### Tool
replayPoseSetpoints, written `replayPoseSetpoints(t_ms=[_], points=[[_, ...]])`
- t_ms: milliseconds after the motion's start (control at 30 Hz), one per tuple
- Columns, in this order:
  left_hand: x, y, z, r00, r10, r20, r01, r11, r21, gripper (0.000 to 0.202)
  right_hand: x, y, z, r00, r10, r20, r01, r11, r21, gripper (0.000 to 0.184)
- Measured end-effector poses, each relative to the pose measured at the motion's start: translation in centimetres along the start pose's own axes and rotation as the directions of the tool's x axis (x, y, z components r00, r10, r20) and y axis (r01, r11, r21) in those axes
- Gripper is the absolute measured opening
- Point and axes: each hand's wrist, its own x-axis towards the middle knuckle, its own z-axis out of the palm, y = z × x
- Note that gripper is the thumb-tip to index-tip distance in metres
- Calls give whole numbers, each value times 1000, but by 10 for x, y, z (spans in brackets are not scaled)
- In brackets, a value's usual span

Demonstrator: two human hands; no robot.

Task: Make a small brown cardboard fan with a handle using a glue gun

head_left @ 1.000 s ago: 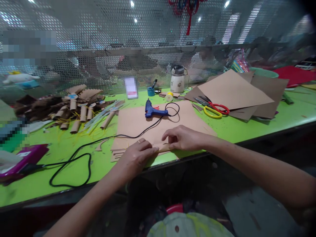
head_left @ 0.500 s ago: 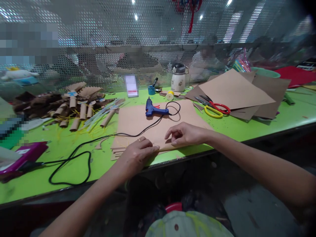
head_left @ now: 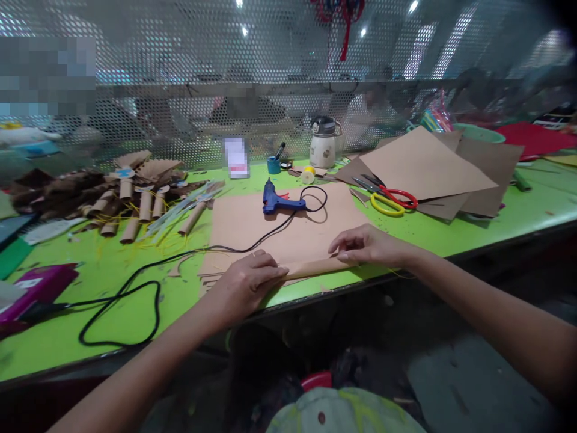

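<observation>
A sheet of brown kraft paper (head_left: 246,219) lies on top of a stack at the table's front, its near edge turned up in a narrow fold or roll. My left hand (head_left: 247,279) is closed on that edge, index finger and thumb pressed together left of the middle. Farther right along the same edge, my right hand (head_left: 367,245) pinches the paper with curled fingers. A blue hot glue gun (head_left: 283,201) rests on the sheet beyond my hands. Its black cord (head_left: 234,247) crosses the paper toward the left.
Brown paper tubes (head_left: 145,205) and fan-folded pieces are heaped at left, near a purple box (head_left: 42,288). Scissors with red and yellow handles (head_left: 387,207) lie by brown sheets (head_left: 428,165) at right. A bottle (head_left: 323,147), a yellow spool (head_left: 308,175) and a phone (head_left: 237,157) stand behind.
My right hand has slid to the right along the paper's near edge, and the turned-up strip shows more between my hands. My left hand stays on the edge. The view has shifted slightly.
</observation>
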Motion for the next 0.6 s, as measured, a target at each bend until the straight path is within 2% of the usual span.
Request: replayPoseSetpoints(t_ms=[67,200,367,500,600], points=[[-1,1,1,1000,-2,-3,2,1000,6,25,0,0,1,1000,-8,-15,7,999,-39,30],[-2,3,3,1000,-10,-17,11,998,60,24,-3,1,6,994,-47,-96,25,975,-220,25],[0,6,5,1000,-4,-27,11,970,243,21,-5,4,15,975,-149,-164,83,932,-352,16],[2,10,6,1000,-6,-14,11,936,352,21,-7,7,21,923,-324,-207,205,870,-447,9],[3,14,8,998,-57,-23,62,931,359,23,-10,12,24,877,-419,-236,250,818,-519,10]])
